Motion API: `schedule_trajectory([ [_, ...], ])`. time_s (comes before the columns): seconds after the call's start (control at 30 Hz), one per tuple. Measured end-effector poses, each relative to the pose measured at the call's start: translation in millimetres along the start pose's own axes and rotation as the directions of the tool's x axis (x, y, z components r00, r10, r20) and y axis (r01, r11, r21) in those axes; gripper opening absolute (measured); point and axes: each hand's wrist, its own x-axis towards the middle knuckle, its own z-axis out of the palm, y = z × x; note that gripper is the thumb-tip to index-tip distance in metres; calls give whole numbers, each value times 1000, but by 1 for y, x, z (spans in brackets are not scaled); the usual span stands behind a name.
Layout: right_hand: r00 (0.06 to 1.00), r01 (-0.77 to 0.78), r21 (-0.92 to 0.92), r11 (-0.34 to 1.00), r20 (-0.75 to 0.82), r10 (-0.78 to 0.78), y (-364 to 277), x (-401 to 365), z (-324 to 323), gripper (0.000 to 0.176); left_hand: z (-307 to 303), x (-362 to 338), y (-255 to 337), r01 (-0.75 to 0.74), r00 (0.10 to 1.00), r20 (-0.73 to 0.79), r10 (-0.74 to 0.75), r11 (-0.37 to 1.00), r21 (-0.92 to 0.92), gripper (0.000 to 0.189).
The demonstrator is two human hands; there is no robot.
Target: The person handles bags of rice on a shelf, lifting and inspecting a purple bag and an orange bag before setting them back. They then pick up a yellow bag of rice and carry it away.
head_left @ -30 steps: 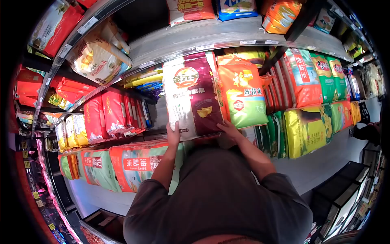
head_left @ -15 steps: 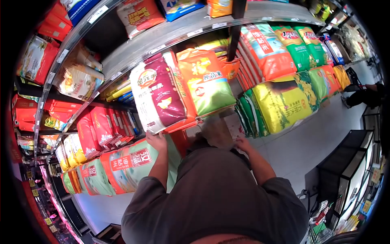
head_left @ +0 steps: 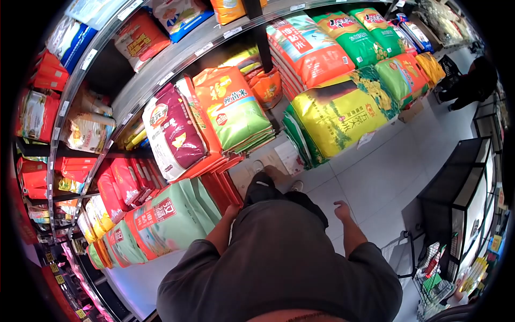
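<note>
My left hand [head_left: 232,211] hangs low by my side, close to the edges of the orange-red bags [head_left: 219,187]; its fingers are mostly hidden, so their grip does not show. Over the floor to my right, my right hand [head_left: 341,210] holds nothing, with its thumb and fingers apart. Ahead of me a purple-and-white rice bag [head_left: 177,131] lies on the stack beside an orange-and-green rice bag [head_left: 230,110]. A pale green rice bag [head_left: 190,212] leans at the left, near my left forearm. My shoes are visible between the stacks.
A large yellow rice bag [head_left: 343,115] and green bags [head_left: 303,139] stand to the right. Shelves [head_left: 204,51] of bagged rice curve along the back and left. A wire shopping cart [head_left: 429,273] and a black display case [head_left: 450,198] are at the right. Another person [head_left: 475,80] stands farther off.
My left hand has left the lower edge of the purple-and-white rice bag and dropped lower. My right hand has swung out to the right. The stacks have shifted left in view.
</note>
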Motion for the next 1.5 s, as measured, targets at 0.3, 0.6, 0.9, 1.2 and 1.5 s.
schedule_trajectory([
  [0.3, 904, 395, 166, 904, 105, -414, -121, 50, 34, 53, -19, 65, 82, 5, 996, 77, 35, 888, -460, 42],
  [0.6, 854, 492, 230, 840, 62, -517, -210, 105, -32, 44, -8, 144, 162, 107, 984, 174, -42, 918, -381, 42],
  [0.9, 993, 37, 265, 963, 99, -65, -73, 169, -113, 31, -8, 172, 272, -18, 983, 168, 81, 939, -344, 45],
  [1.2, 900, -98, 282, 954, 435, -37, -33, 195, -189, 34, 48, 128, 387, -177, 979, -153, 136, 938, -298, 52],
  [1.5, 972, -158, 532, 832, 231, 37, 113, 242, -305, 31, 171, 136, 556, -295, 855, -385, 348, 936, 191, 85],
])
